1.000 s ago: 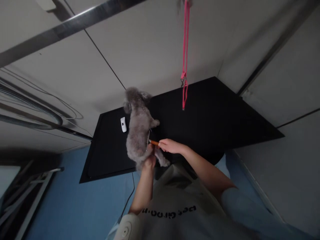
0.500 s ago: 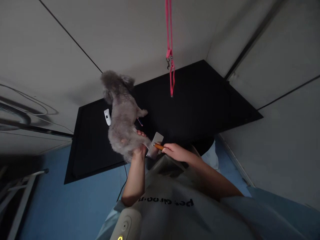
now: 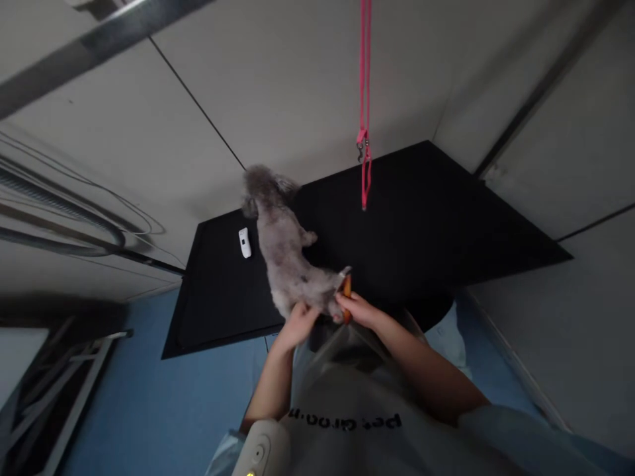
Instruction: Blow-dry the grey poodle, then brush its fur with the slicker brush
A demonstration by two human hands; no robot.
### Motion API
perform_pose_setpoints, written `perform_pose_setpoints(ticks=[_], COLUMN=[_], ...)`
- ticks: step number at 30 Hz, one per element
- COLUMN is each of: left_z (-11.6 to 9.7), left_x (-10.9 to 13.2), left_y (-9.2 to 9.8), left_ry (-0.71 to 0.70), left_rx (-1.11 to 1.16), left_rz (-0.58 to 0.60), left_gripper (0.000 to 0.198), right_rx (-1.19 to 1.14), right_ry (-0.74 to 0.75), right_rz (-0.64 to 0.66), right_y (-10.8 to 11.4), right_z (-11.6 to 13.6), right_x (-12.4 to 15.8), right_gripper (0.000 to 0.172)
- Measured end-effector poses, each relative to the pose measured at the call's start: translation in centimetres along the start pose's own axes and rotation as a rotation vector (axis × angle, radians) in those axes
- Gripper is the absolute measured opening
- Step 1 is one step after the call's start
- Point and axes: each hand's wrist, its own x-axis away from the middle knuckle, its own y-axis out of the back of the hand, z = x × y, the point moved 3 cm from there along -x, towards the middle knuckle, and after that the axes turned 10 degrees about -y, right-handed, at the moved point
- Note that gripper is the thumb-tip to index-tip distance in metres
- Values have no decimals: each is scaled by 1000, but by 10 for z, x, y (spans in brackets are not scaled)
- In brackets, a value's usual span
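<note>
A grey, short-clipped dog (image 3: pixel 282 241) stands near the left end of the black table (image 3: pixel 397 218), its head toward the wall and its rump toward me. My left hand (image 3: pixel 301 322) is closed at the dog's hind leg; its fingertips are partly lost in the fur. In my right hand (image 3: pixel 361 309) is a slicker brush (image 3: pixel 347 288), gripped by its orange-brown wooden handle. The brush head, seen nearly edge-on, touches the fur of the outstretched hind leg (image 3: pixel 327 285).
White clippers (image 3: pixel 245 242) lie on the table left of the dog. A pink grooming loop (image 3: pixel 366 132) with a metal clip hangs above the table's middle. A grey hose (image 3: pixel 59 201) and cables run along the left wall. A metal bar (image 3: pixel 104 53) crosses the upper left.
The brush has turned from flat to edge-on and now meets the hind leg. My left hand has shifted its hold on the leg. The whole view has swung, moving everything rightward.
</note>
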Motion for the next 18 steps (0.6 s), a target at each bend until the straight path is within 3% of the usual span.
perform_pose_setpoints(ticks=[1,2,4,5,6,9,13,16,18], left_z=[-6,-14,-28,-29,-28,-15,-2,-2,-6], left_x=[7,8,-4,-15,-30,-65,-74,-73,-77], left_y=[12,26,57,65,68,50,20,9,4], left_ry=[-13,-69,-189,-162,-105,95,183,205,220], left_rx=[-87,-121,-119,-82,-11,253,372,394,388], left_rz=[71,24,-304,-382,-371,-165,-37,-36,-52], left_gripper=[20,22,36,41,47,61,64,74,73], right_rx=[-27,-45,-48,-27,20,285,384,243,186], right_ry=[6,13,17,14,13,71,198,261,221], right_rz=[-25,-50,-80,-87,-86,-168,-410,-308,-199], right_y=[3,8,20,25,30,37,23,-15,-40], right_z=[-1,-1,2,5,10,38,89,99,80], right_x=[2,4,13,17,22,33,39,29,22], right_gripper=[63,63,60,57,53,44,33,36,38])
